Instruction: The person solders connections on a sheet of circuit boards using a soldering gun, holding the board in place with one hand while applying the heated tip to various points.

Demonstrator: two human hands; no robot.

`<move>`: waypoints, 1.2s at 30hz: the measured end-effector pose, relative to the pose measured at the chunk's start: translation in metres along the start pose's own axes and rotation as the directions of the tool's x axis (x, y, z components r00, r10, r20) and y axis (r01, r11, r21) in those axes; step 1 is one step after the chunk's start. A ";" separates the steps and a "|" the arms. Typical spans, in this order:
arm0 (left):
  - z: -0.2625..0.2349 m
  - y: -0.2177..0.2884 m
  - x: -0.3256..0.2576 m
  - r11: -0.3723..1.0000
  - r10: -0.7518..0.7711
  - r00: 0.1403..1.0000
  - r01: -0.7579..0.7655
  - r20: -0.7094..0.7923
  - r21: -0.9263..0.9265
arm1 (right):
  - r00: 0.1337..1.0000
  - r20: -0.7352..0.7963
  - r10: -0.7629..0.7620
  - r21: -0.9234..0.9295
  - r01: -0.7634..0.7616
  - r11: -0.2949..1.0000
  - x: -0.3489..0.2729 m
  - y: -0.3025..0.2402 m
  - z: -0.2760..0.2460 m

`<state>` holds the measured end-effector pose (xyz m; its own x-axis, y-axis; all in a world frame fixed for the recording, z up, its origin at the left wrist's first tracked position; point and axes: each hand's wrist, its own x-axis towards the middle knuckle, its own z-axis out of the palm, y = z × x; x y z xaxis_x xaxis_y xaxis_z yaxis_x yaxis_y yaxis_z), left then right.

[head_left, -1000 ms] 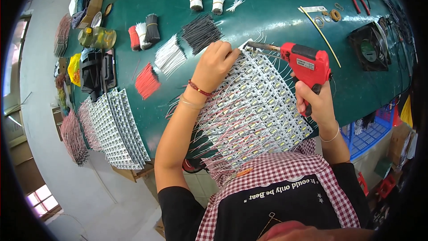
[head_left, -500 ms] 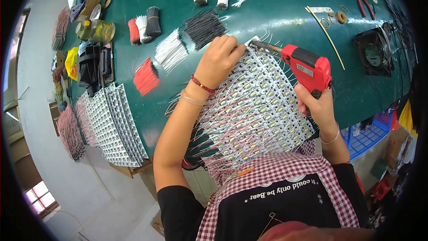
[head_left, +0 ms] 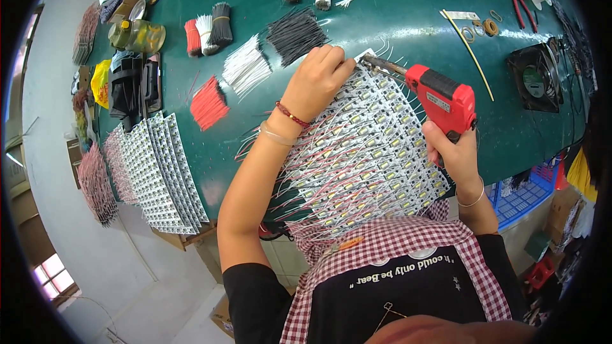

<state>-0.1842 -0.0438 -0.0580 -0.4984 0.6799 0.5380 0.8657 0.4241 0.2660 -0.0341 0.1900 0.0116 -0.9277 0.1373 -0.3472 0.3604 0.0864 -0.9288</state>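
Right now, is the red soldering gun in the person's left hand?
No, the right hand grips the red soldering gun, while the left hand presses on the LED strip array.

A single head-worn fisheye camera looks steeply down from above the person's chest, close over the green surface (head_left: 255, 19). The forearms enter from the lower edge, straight edges bow toward the dark round rim, and the floor shows at lower left.
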 end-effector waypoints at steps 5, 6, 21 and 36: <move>0.000 0.001 0.000 1.000 0.004 1.000 -0.004 0.012 0.012 | 0.998 -0.065 0.005 0.126 0.003 0.992 -0.004 -0.008 -0.002; -0.001 0.001 0.001 1.000 0.003 1.000 -0.003 0.014 0.017 | 0.997 -0.070 -0.017 0.158 0.027 0.987 -0.005 -0.009 -0.003; -0.002 0.002 0.002 0.999 0.021 1.000 -0.022 0.012 0.026 | 1.000 -0.001 0.002 0.045 -0.002 0.999 0.000 -0.005 0.001; -0.001 0.003 0.002 0.999 0.028 1.000 -0.028 -0.002 0.042 | 0.999 -0.029 -0.023 0.025 0.024 0.999 -0.001 0.002 0.001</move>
<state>-0.1829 -0.0418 -0.0552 -0.4741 0.6903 0.5465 0.8764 0.4299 0.2171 -0.0324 0.1887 0.0101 -0.9325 0.1634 -0.3221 0.3359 0.0645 -0.9397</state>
